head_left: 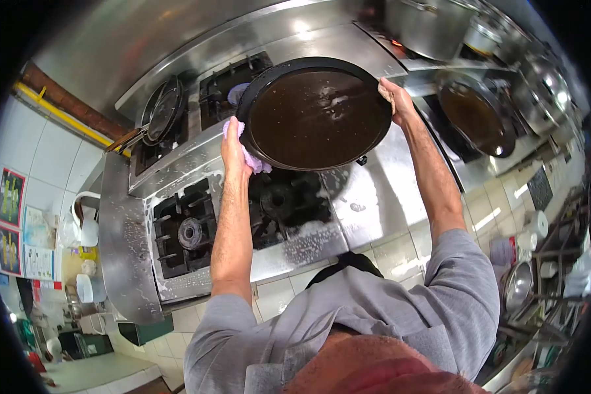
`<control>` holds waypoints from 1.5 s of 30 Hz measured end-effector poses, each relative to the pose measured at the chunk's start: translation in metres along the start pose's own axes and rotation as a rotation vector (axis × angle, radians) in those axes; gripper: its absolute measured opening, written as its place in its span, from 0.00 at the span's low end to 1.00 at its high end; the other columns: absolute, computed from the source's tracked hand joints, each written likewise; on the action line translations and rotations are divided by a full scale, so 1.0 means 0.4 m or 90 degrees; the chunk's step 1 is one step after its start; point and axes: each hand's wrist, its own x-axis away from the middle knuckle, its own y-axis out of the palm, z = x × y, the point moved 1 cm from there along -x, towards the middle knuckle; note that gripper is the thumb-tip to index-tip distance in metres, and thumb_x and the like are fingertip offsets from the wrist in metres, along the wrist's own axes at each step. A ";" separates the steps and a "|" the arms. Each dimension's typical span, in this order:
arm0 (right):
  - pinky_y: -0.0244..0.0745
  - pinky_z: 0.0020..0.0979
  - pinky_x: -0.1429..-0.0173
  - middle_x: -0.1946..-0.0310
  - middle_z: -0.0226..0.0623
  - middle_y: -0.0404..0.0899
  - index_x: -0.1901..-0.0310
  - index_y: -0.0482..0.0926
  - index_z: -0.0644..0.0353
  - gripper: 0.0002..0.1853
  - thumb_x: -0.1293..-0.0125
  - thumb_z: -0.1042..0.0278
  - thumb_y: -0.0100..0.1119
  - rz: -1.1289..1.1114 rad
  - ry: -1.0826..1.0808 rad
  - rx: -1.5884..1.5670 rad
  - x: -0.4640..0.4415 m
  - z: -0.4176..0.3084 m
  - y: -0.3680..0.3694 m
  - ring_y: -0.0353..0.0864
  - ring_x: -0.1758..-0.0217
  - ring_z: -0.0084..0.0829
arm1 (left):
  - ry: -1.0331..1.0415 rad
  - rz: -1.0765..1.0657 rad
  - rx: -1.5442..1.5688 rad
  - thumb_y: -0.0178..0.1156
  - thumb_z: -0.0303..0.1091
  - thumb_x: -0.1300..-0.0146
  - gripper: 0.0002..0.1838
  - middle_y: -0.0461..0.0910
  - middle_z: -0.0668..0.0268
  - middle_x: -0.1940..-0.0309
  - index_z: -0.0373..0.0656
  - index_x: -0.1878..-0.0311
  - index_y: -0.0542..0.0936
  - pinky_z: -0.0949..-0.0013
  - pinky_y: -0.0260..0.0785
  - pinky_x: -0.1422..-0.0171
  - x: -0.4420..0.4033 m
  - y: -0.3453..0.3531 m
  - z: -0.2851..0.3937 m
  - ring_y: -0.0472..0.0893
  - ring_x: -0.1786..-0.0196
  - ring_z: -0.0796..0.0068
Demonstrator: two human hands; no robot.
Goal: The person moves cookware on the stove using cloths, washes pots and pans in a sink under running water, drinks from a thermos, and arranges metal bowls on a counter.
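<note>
A large round black pan (269,73) is held up between my two hands over the stove top; dark brown liquid (315,125) with bright reflections fills it. My left hand (232,150) is closed on the pan's left edge, with a pinkish-purple cloth (255,163) bunched between hand and rim. My right hand (398,102) grips the right edge bare, its thumb near the rim. The fingers under the pan are hidden. Below it, the near burners (190,233) and wet, foam-spotted steel (295,241) show.
At the back left, a black pan (164,108) rests on a burner. To the right, an oval pan of brown liquid (474,115) sits on another stove, with a large steel pot (430,26) behind it. Shelves with bowls (519,285) stand at right; a yellow pipe (65,115) runs along the left wall.
</note>
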 end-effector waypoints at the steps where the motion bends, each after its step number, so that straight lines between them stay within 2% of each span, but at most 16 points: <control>1: 0.73 0.29 0.56 0.64 0.36 0.79 0.59 0.74 0.62 0.14 0.35 0.59 0.48 -0.004 -0.006 -0.018 0.052 -0.003 -0.011 0.78 0.63 0.28 | 0.001 -0.007 -0.005 0.55 0.50 0.40 0.26 0.76 0.57 0.55 0.38 0.48 0.71 0.62 0.72 0.51 0.025 0.012 -0.008 0.78 0.55 0.64; 5: 0.74 0.28 0.59 0.68 0.34 0.78 0.62 0.75 0.61 0.13 0.35 0.59 0.49 0.030 -0.040 -0.038 0.227 -0.022 -0.086 0.78 0.67 0.27 | -0.017 -0.087 -0.012 0.55 0.49 0.40 0.25 0.77 0.57 0.55 0.38 0.49 0.71 0.62 0.72 0.51 0.121 0.059 -0.046 0.78 0.55 0.64; 7: 0.74 0.27 0.61 0.71 0.32 0.78 0.64 0.75 0.60 0.12 0.35 0.60 0.49 0.048 -0.061 -0.044 0.323 -0.032 -0.123 0.78 0.69 0.25 | -0.049 -0.081 -0.016 0.55 0.48 0.40 0.24 0.77 0.57 0.56 0.38 0.49 0.71 0.62 0.72 0.50 0.147 0.075 -0.078 0.78 0.55 0.63; 9: 0.74 0.26 0.61 0.71 0.32 0.78 0.65 0.75 0.60 0.11 0.36 0.61 0.49 0.120 -0.093 -0.094 0.430 -0.039 -0.154 0.77 0.70 0.25 | -0.074 -0.128 -0.019 0.55 0.48 0.40 0.24 0.77 0.57 0.55 0.38 0.49 0.71 0.62 0.72 0.49 0.200 0.108 -0.102 0.78 0.55 0.63; 11: 0.75 0.28 0.59 0.67 0.34 0.78 0.59 0.74 0.62 0.13 0.35 0.60 0.48 0.101 -0.102 -0.091 0.529 -0.053 -0.192 0.78 0.67 0.26 | -0.104 -0.161 -0.025 0.55 0.49 0.40 0.24 0.77 0.57 0.55 0.39 0.49 0.72 0.61 0.71 0.48 0.275 0.151 -0.114 0.78 0.55 0.62; 22: 0.75 0.27 0.57 0.64 0.36 0.79 0.57 0.74 0.63 0.13 0.34 0.61 0.47 0.239 -0.169 -0.094 1.007 -0.122 -0.446 0.79 0.64 0.26 | -0.186 -0.297 -0.013 0.55 0.46 0.39 0.24 0.75 0.59 0.55 0.37 0.48 0.71 0.64 0.71 0.51 0.539 0.352 -0.337 0.77 0.56 0.67; 24: 0.75 0.27 0.57 0.65 0.35 0.79 0.57 0.74 0.63 0.14 0.34 0.61 0.47 0.211 -0.202 -0.106 1.062 -0.144 -0.516 0.79 0.64 0.26 | -0.196 -0.289 -0.016 0.54 0.47 0.39 0.24 0.75 0.59 0.54 0.37 0.48 0.71 0.64 0.71 0.50 0.594 0.402 -0.382 0.77 0.55 0.66; 25: 0.75 0.27 0.57 0.65 0.35 0.79 0.57 0.74 0.63 0.14 0.34 0.61 0.48 0.239 -0.199 -0.105 1.096 -0.155 -0.549 0.79 0.64 0.26 | -0.180 -0.295 -0.043 0.52 0.51 0.39 0.25 0.78 0.57 0.56 0.38 0.48 0.72 0.62 0.71 0.50 0.631 0.432 -0.402 0.79 0.56 0.63; 28: 0.75 0.26 0.59 0.66 0.34 0.78 0.58 0.74 0.63 0.13 0.35 0.61 0.49 0.269 -0.194 -0.092 1.210 -0.185 -0.629 0.78 0.65 0.25 | -0.217 -0.328 -0.047 0.51 0.51 0.39 0.26 0.78 0.57 0.56 0.38 0.48 0.72 0.62 0.71 0.49 0.713 0.504 -0.469 0.79 0.56 0.63; 30: 0.75 0.26 0.60 0.67 0.33 0.78 0.59 0.74 0.62 0.12 0.35 0.61 0.49 0.267 -0.200 -0.081 1.267 -0.211 -0.692 0.78 0.66 0.24 | -0.241 -0.330 -0.039 0.52 0.51 0.39 0.25 0.78 0.56 0.56 0.38 0.48 0.72 0.61 0.71 0.50 0.743 0.550 -0.528 0.79 0.56 0.63; 33: 0.75 0.25 0.65 0.71 0.30 0.77 0.64 0.74 0.59 0.10 0.36 0.60 0.50 0.308 -0.212 -0.072 1.337 -0.240 -0.791 0.77 0.71 0.22 | -0.275 -0.333 -0.009 0.55 0.46 0.39 0.22 0.77 0.59 0.59 0.38 0.51 0.72 0.66 0.73 0.57 0.796 0.629 -0.604 0.79 0.60 0.67; 37: 0.75 0.25 0.68 0.73 0.30 0.76 0.64 0.74 0.58 0.10 0.36 0.60 0.51 0.385 -0.238 -0.077 1.410 -0.296 -0.851 0.76 0.74 0.23 | -0.267 -0.351 -0.017 0.54 0.46 0.39 0.22 0.78 0.59 0.60 0.37 0.51 0.72 0.68 0.74 0.58 0.838 0.756 -0.685 0.79 0.61 0.68; 40: 0.75 0.26 0.68 0.74 0.30 0.77 0.65 0.74 0.58 0.10 0.37 0.60 0.51 0.374 -0.244 -0.064 1.438 -0.329 -0.957 0.77 0.74 0.23 | -0.287 -0.382 -0.007 0.54 0.46 0.39 0.22 0.78 0.60 0.59 0.36 0.52 0.73 0.67 0.74 0.58 0.839 0.851 -0.745 0.79 0.61 0.69; 45: 0.75 0.27 0.67 0.74 0.30 0.77 0.67 0.75 0.56 0.10 0.38 0.59 0.52 0.436 -0.247 -0.082 1.425 -0.395 -1.072 0.78 0.73 0.25 | -0.291 -0.418 0.000 0.53 0.45 0.38 0.20 0.78 0.62 0.60 0.38 0.51 0.72 0.69 0.73 0.56 0.805 1.001 -0.845 0.79 0.60 0.71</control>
